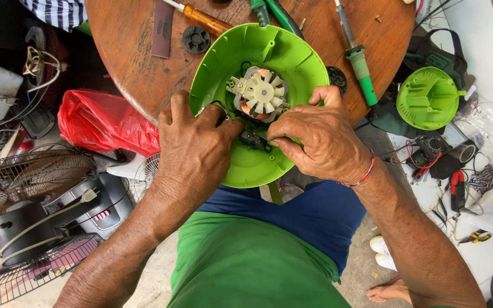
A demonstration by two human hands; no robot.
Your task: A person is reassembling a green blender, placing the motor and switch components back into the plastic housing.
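— Where's the green housing (269, 51) sitting?

— Half on the round wooden counter (126, 40), its near edge hanging over the person's lap. It lies open side up, and one small motor (258, 94) with a cream fan wheel and copper windings shows in the middle of it.

— And the grip on it?

— The left hand (192, 151) lies across the near left rim, fingers spread and curled over the edge, thumb pointing in toward the motor. The right hand (320, 140) is closed down tight: fingertips pinched together on a small dark part (255, 140) just below the motor, index finger bent up against the rim.

— Do the hands touch?

— Nearly; the dark part sits between them.

— Count what's on the counter.

— One screwdriver with an orange handle (203, 20), one soldering iron with a green handle (358, 60), one black toothed wheel (196, 39), one flat brown strip (162, 28), one pair of green-handled pliers (275, 14), only partly in view.

— Off the counter?

— A second green housing piece (429, 97) to the right, one red plastic bag (104, 122) to the left, and fan grilles (27, 179) on the floor; I count at least three.
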